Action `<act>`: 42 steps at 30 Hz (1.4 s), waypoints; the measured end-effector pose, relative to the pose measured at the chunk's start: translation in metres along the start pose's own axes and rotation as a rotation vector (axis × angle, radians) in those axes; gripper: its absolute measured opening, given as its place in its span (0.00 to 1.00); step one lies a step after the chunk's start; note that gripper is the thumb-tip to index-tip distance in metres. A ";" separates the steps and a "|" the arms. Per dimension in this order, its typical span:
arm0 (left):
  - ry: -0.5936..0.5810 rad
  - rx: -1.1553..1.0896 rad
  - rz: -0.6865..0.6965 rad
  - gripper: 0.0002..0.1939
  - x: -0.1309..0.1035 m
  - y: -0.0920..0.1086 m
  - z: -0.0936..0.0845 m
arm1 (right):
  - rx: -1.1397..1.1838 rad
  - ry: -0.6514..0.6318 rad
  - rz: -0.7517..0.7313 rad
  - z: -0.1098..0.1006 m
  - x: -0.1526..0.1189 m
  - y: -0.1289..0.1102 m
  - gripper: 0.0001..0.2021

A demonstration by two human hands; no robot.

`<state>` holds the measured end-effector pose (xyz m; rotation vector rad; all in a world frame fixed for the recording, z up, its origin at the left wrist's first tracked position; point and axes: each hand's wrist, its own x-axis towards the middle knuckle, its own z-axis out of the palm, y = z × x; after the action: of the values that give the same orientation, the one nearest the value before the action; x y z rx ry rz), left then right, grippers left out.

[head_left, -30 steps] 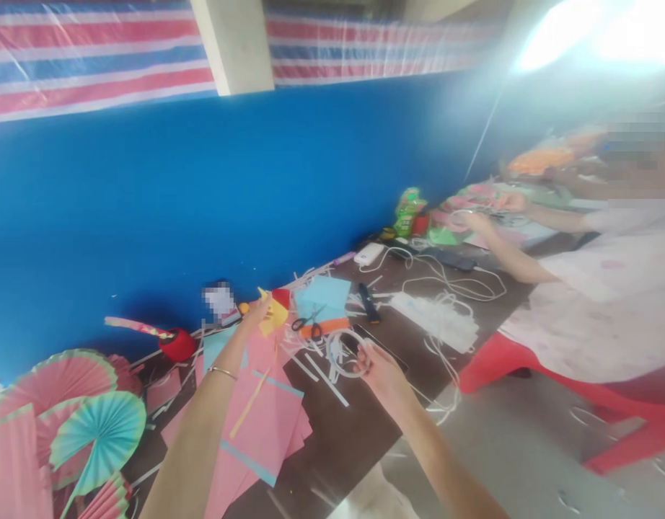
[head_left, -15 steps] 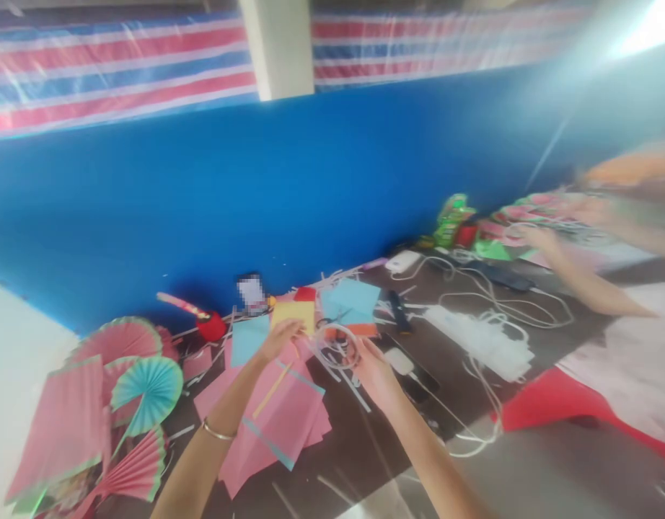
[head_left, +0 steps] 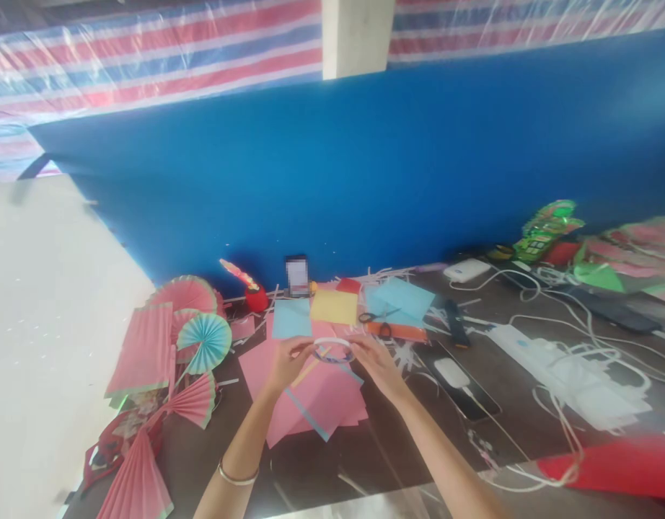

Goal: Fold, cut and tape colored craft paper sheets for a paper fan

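Both hands, left [head_left: 287,360] and right [head_left: 376,362], pinch a tape ring [head_left: 333,349] above pink paper [head_left: 316,396]; uneven pull could squash it.

Both hands [head_left: 289,362] [head_left: 376,362] raised, fingers pinched

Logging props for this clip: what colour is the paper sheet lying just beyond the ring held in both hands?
Yellow. The paper sheet shows best in the head view, just beyond the ring.

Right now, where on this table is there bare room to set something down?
Bare brown table shows between the forearms, below the pink paper stack, and between that stack and the phone. Crowded: folded fans left, cables and power strip right. Both hands hold a tape ring.
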<state>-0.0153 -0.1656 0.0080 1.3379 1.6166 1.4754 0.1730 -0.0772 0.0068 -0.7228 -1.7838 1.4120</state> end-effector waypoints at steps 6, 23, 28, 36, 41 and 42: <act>-0.119 0.072 0.104 0.15 -0.003 -0.013 0.004 | 0.022 -0.023 0.094 0.002 -0.007 -0.007 0.14; -0.324 0.060 0.101 0.16 0.000 -0.017 0.004 | 0.113 -0.093 0.068 -0.008 -0.024 -0.001 0.09; -0.357 0.032 0.095 0.15 0.002 -0.017 0.004 | 0.108 -0.136 0.052 -0.012 -0.027 -0.001 0.09; -0.380 0.005 0.080 0.15 0.001 -0.015 0.003 | 0.148 -0.159 0.081 -0.016 -0.029 -0.003 0.09; -0.384 -0.022 0.116 0.14 -0.001 -0.012 0.000 | 0.096 -0.235 0.081 -0.014 -0.031 -0.023 0.14; -0.386 -0.028 0.115 0.14 -0.001 -0.012 -0.001 | 0.078 -0.252 0.072 -0.013 -0.032 -0.027 0.14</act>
<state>-0.0188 -0.1658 -0.0034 1.6067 1.2865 1.2032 0.2027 -0.1018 0.0282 -0.5942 -1.8959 1.6721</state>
